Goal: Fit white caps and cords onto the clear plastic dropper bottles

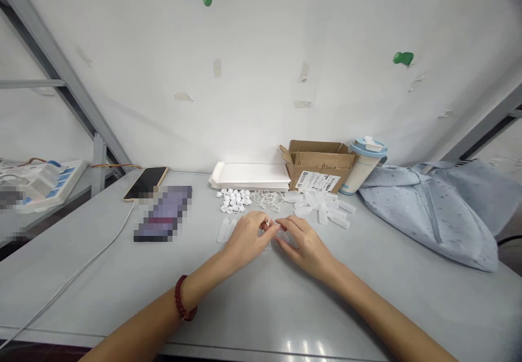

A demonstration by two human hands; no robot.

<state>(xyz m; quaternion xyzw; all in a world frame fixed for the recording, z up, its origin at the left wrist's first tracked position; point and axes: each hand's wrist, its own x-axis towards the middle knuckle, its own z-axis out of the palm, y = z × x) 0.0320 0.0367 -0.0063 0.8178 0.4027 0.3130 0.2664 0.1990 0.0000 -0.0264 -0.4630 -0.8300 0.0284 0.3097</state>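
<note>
My left hand, with a dark red bead bracelet at the wrist, pinches a small white piece between thumb and fingers. Its exact kind is hidden by the fingertips. Close against it, my right hand has its fingers curled, with a clear plastic bit showing between thumb and forefinger; what the tips grip is unclear. Just beyond my hands lie several small white caps, a tangle of thin white cords and a heap of translucent flat plastic pieces. More clear pieces lie left of my left hand.
Along the wall stand a stack of white flat boxes, an open cardboard box and a lidded cup. A light blue cloth bag lies right. Leftward are a phone, a blurred dark device and a white cable.
</note>
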